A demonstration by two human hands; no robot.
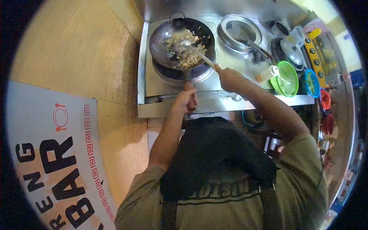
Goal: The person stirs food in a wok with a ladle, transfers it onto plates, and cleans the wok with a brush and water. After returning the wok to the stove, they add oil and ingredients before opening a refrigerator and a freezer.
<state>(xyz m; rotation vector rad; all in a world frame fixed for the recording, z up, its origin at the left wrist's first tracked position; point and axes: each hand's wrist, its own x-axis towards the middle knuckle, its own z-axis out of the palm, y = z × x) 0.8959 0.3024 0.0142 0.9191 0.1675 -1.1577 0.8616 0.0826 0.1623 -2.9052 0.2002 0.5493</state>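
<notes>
My left hand (185,101) is closed around the wooden handle of a dark wok (159,48), which sits over the left burner. In the wok lies fried rice (190,57) with browned bits, mostly toward the right side. My right hand (230,79) grips the wooden end of a long metal ladle (207,60). The ladle's bowl is down in the rice near the wok's middle and is blurred. A squeeze bottle (266,74) with a white cap stands to the right of my right hand.
A metal pot (238,28) with a long-handled utensil occupies the right burner. Further right are a green basket (294,78), a blue basket (313,92) with greens and a metal lid (292,51). A tiled wall (115,57) and a lettered sign (34,111) border the left side.
</notes>
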